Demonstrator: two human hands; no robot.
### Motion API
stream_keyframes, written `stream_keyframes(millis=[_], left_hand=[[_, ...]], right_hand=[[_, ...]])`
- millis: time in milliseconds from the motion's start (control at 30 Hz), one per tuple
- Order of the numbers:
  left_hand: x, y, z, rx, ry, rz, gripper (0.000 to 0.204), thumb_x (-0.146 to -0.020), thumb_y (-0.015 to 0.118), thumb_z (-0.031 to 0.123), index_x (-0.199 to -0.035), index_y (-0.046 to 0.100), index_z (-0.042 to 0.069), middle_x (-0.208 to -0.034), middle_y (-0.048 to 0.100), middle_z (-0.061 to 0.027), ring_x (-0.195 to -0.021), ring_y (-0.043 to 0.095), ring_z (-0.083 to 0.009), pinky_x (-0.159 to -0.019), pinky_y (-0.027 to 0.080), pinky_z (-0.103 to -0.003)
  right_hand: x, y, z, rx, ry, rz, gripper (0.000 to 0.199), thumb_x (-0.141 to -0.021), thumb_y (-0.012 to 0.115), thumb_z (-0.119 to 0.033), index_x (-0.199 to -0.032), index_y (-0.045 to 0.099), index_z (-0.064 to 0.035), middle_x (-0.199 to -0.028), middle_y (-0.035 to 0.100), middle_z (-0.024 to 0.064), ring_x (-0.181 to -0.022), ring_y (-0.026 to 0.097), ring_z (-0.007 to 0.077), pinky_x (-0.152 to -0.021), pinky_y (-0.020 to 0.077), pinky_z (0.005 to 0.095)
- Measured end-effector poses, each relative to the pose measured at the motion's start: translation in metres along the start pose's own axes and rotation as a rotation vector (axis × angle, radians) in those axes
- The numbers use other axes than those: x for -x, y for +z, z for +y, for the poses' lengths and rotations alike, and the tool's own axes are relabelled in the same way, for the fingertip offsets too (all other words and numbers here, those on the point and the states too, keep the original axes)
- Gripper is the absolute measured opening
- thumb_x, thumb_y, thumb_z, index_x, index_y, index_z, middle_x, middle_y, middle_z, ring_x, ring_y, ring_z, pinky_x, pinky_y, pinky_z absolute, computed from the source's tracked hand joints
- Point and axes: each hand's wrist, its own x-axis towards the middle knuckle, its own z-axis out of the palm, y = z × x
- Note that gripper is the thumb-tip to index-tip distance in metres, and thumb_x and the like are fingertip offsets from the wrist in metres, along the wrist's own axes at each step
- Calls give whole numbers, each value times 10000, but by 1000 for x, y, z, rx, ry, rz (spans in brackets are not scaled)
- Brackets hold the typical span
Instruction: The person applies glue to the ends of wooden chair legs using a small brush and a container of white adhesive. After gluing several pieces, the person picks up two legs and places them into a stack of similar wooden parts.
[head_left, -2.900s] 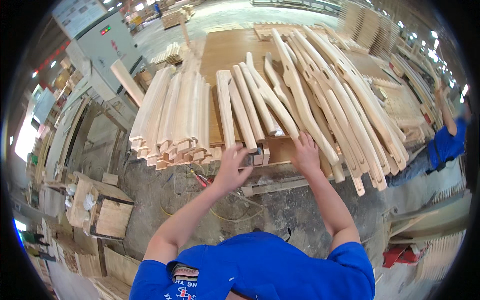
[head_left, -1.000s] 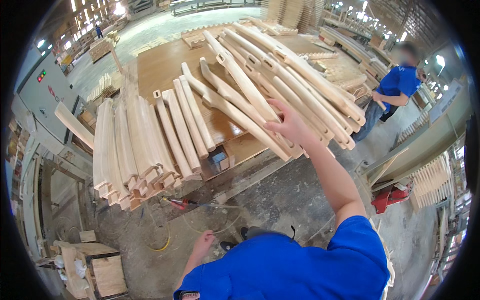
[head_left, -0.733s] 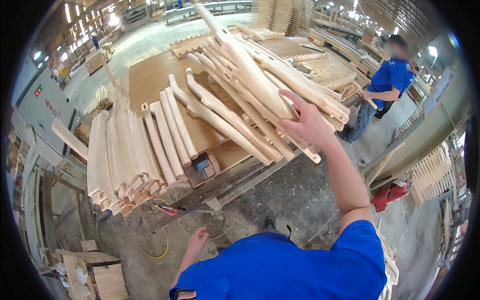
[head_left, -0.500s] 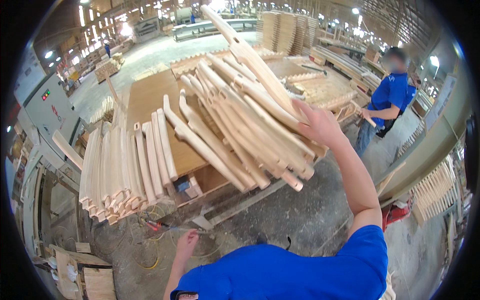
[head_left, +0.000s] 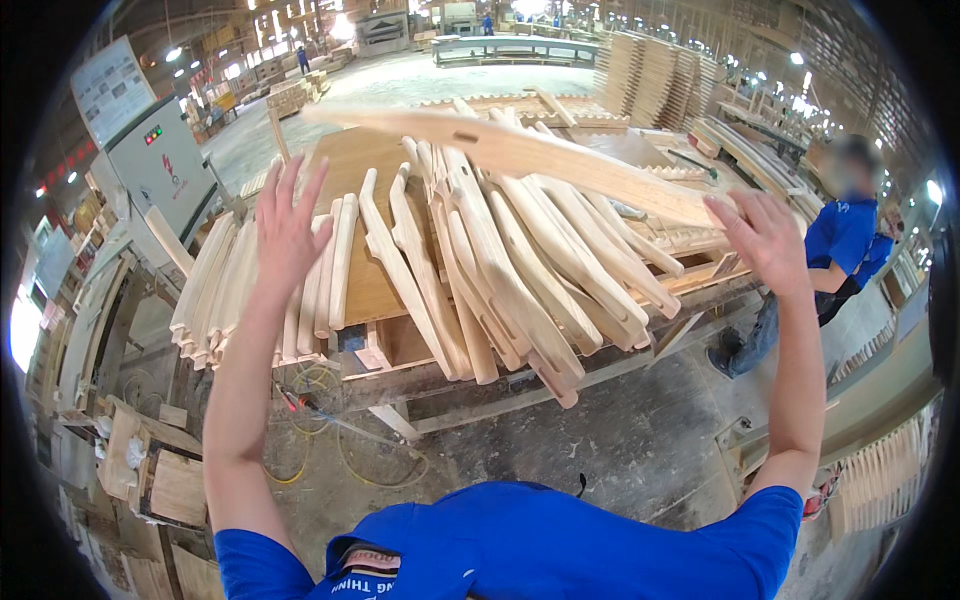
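Note:
My right hand [head_left: 768,238] is closed on one end of a pale, shaped wooden leg [head_left: 560,160] with a slot cut in it. The leg is raised over the table and slants across, its blurred far end reaching left toward my other hand. Fingers spread, my left hand [head_left: 288,225] is lifted with nothing in it, a little apart from that end. Below lies a loose pile of similar wooden legs [head_left: 500,270], some with slots. Another row of wooden pieces [head_left: 215,280] lies close together on the table's left side, partly behind my left forearm.
The brown tabletop [head_left: 355,155] shows between the two piles. A co-worker in blue [head_left: 845,240] stands beyond the table's right end. A grey control cabinet [head_left: 160,160] stands at left. Hoses [head_left: 350,470] lie on the floor. Tall wood stacks [head_left: 655,80] stand behind.
My left hand has come up from low beside my body to above the left row. The leg in my right hand has swung from pointing away to lying across. The view has shifted.

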Motion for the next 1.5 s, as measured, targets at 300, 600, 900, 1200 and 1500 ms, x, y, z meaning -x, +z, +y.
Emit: stream_keyframes(millis=[300, 600, 900, 1200, 1500], left_hand=[[8, -6, -6, 334, 2, -283, 524, -709, 740, 266, -1158, 504, 137, -909, 637, -143, -806, 615, -356, -697, 493, -423], [-6, -41, 105, 1114, -525, -589, 406, -708, 735, 294, -916, 546, 1, -707, 579, -85, -604, 573, -161, -571, 468, -305], [-46, -21, 221, 1789, -822, -476, 326, -778, 705, 215, -931, 538, -20, -739, 570, -68, -562, 547, -136, -502, 461, -286], [-80, 6, 316, 1597, -634, -540, 474, -808, 700, 239, -1150, 504, -25, -922, 578, -74, -819, 557, -126, -706, 490, -264], [-24, 26, 199, 1149, -364, -381, 297, -787, 700, 181, -989, 544, 29, -946, 560, -53, -850, 556, -155, -764, 477, -309]], right_hand=[[-40, -60, 34, 300, 79, 304, 380, -789, 628, -112, -1165, 615, -166, -1113, 610, 88, -1001, 580, 259, -865, 468, 378], [-95, -31, -126, -1247, 764, 105, 451, -850, 639, -200, -1269, 506, -100, -1040, 619, 34, -914, 605, 153, -821, 493, 319], [-60, -18, -271, -2023, 874, 73, 919, -818, 645, -179, -1478, 16, -72, -1369, 348, 198, -935, 572, 201, -762, 498, 321], [13, -6, -175, -2136, 1183, 110, 754, -759, 595, -8, -1434, 266, -84, -811, 558, 59, -563, 547, 115, -464, 477, 248], [100, 24, -66, -1985, 1247, 69, 694, -742, 610, -48, -1385, 348, -71, -764, 561, 66, -558, 546, 114, -446, 467, 242]])
